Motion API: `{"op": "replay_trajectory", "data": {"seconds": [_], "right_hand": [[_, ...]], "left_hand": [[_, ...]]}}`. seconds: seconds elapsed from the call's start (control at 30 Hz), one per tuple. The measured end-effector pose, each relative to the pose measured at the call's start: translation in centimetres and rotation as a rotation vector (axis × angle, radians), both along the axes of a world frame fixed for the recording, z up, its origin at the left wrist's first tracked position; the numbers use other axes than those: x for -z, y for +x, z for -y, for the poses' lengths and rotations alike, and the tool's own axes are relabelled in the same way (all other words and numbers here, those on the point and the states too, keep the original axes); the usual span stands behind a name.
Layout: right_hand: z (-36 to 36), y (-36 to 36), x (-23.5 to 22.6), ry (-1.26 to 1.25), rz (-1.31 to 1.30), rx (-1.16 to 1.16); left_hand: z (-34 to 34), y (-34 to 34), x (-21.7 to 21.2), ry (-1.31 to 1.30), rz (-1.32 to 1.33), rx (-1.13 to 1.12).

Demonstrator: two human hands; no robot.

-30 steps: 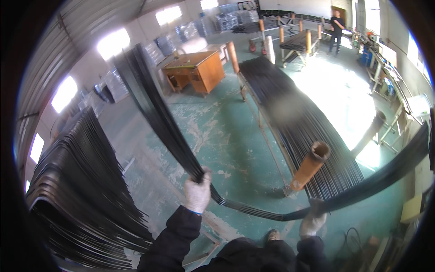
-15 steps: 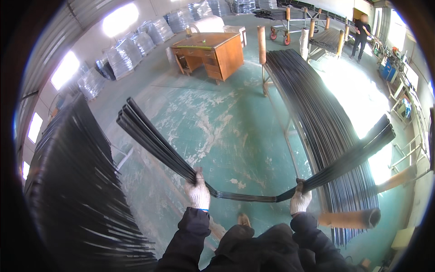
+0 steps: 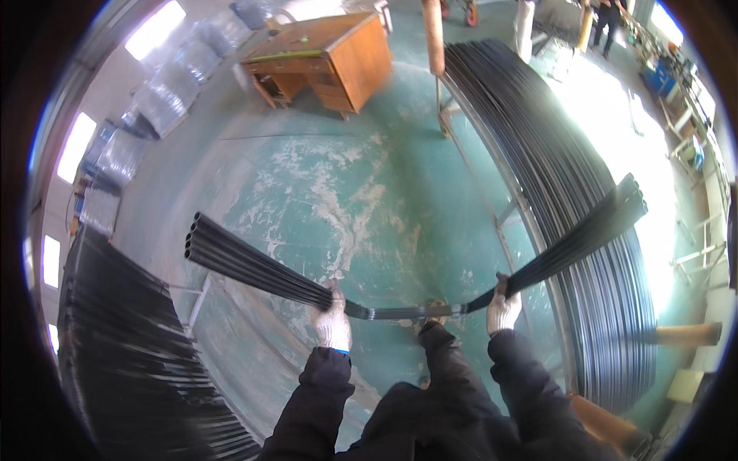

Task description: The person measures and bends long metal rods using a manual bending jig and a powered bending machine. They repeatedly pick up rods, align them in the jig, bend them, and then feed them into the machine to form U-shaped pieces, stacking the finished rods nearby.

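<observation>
Bundle: a handful of long thin black metal tubes point(image 3: 254, 265) is carried crosswise in front of the body, above the green painted concrete floor point(image 3: 338, 177); its ends only seem to bend upward because of the lens.
Left grip: the left hand in a white knit work glove point(image 3: 332, 323) is wrapped around the bundle from above, closed on the tubes.
Right grip: the right hand in a white knit work glove point(image 3: 503, 309) clasps the same bundle, closed on it as well.
Spacing: the hands sit well apart on either side of the bundle's middle, likely so the long load balances and does not tip.
Right stack: a large pile of black tubes point(image 3: 569, 192) lies on a rack with orange posts point(image 3: 433, 34).
Left stack: another dark tube pile point(image 3: 123, 361) lies by the floor's left edge.
Background: a brown wooden desk point(image 3: 330, 58) stands at the far end.
</observation>
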State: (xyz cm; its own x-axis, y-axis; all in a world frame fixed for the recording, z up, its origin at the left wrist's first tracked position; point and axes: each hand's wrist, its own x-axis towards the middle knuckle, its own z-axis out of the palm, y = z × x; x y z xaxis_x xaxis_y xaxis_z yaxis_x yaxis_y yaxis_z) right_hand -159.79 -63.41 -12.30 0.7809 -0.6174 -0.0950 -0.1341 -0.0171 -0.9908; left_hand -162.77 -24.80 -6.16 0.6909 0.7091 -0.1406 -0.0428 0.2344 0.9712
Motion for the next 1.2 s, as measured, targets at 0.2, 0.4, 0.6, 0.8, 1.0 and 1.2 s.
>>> {"op": "replay_trajectory", "data": {"seconds": [0.2, 0.4, 0.6, 0.8, 1.0, 1.2], "right_hand": [[-1.3, 10.6, 5.1, -0.057, -0.110, -0.072], [-3.5, 19.1, 11.4, 0.045, -0.192, -0.066], [-5.0, 22.5, 18.0, 0.055, -0.123, -0.083], [-5.8, 22.9, 22.4, -0.150, -0.199, -0.146], [-6.5, 21.6, 25.0, -0.108, -0.221, -0.198], [-7.0, 19.7, 26.1, -0.123, -0.221, -0.281]], "left_hand": [[-2.0, 11.5, 1.9, -0.101, -0.105, 0.133], [-3.6, 18.8, 8.4, -0.042, -0.225, 0.106], [-6.1, 23.0, 15.7, -0.117, -0.208, 0.136], [-7.4, 24.3, 19.7, -0.012, -0.364, 0.193], [-8.6, 23.7, 22.5, 0.019, -0.381, 0.206], [-10.2, 22.3, 23.4, 0.050, -0.467, 0.214]]}}
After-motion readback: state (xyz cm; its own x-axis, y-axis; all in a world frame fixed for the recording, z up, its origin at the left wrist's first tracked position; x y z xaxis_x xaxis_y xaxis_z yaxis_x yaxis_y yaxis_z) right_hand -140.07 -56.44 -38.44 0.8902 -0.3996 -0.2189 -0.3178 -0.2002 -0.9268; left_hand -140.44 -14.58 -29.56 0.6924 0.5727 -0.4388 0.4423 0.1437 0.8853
